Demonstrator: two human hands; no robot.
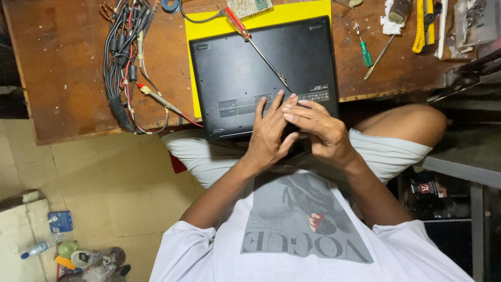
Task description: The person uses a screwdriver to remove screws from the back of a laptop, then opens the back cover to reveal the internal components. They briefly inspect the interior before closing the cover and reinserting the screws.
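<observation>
A black laptop [245, 68] lies bottom side up on a yellow mat [271, 15] on a wooden table [68, 68]. A long screwdriver with a red handle [237, 22] rests across the laptop's base. My left hand [269, 138] and my right hand [321, 128] meet over the laptop's near edge. The left hand's fingers are stretched out and apart. My right hand's bent fingertips touch the left fingertips; whether something small sits between them is hidden.
A bundle of cables and probes [122, 62] lies left of the laptop. A small green-handled screwdriver [367, 52], a white rag [389, 22] and a yellow tool [420, 28] lie at the right. My knee [412, 122] sticks out right. Bottles and clutter [78, 256] sit on the floor.
</observation>
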